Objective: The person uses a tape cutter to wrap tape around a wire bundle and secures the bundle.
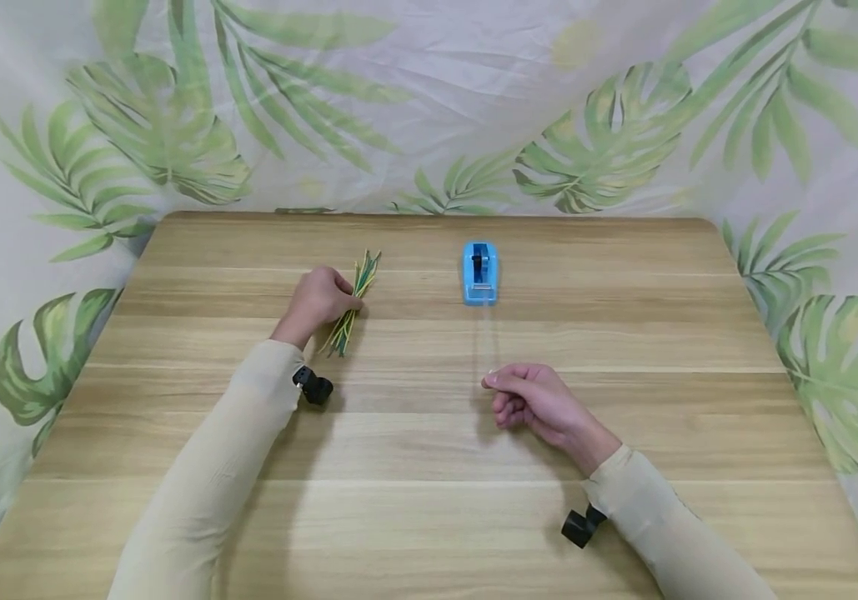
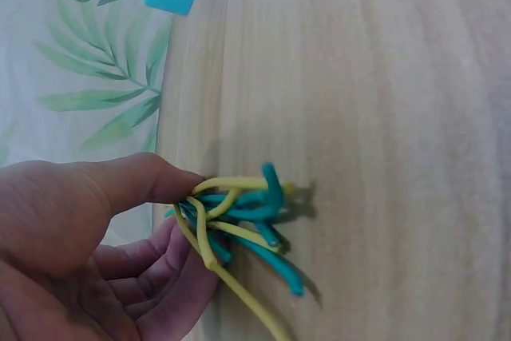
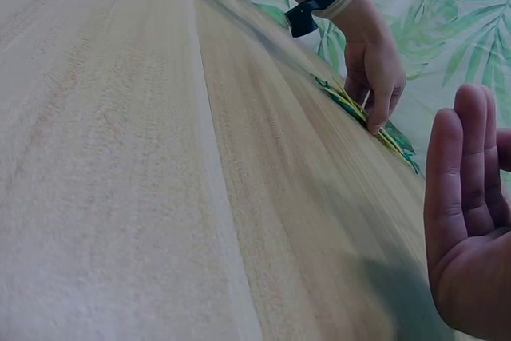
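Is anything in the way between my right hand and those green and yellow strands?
Nothing visible; only tabletop lies between your right hand and the strands in your left hand. The clear tape runs to the dispenser.

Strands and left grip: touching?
Touching. The left wrist view shows it: the left grip pinches the green and yellow strands, thumb tip right against them with no gap.

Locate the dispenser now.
In the head view, the dispenser sits right of centre near the far edge of the table, with the wires to its left.
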A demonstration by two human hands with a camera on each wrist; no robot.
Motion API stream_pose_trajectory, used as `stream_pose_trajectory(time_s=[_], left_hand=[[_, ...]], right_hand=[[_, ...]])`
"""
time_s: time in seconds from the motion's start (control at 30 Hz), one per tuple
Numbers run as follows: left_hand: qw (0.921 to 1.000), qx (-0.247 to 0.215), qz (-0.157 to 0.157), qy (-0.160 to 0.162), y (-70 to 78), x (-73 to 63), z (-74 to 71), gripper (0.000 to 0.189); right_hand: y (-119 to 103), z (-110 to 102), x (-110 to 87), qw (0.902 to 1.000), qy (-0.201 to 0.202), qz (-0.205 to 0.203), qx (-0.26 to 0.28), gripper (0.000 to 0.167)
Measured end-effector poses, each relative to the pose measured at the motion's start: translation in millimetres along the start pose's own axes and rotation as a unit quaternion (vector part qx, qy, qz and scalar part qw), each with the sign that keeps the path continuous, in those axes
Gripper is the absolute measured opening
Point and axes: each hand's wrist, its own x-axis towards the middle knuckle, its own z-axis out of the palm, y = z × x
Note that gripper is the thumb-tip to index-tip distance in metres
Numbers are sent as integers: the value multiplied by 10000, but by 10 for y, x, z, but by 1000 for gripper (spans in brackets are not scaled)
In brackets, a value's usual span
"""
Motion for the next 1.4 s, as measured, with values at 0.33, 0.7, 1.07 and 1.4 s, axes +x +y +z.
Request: stream_pose_trajectory(time_s=[0.33, 0.7, 1.07, 1.4], left_hand=[[9984, 519, 137, -148, 52, 95, -43, 27], [9958, 762, 141, -484, 73, 122, -99, 38], [9967, 440, 462, -497, -10, 114, -95, 46], [9951, 846, 320, -392, -11, 63, -51, 34]], right_hand=[[11, 8, 19, 9999, -98, -58, 9, 21], [26, 36, 14, 9998, -151, -82, 76, 18], [19, 58, 3, 9999, -95, -71, 116, 12], [9, 88, -1, 9997, -111, -67, 182, 12]])
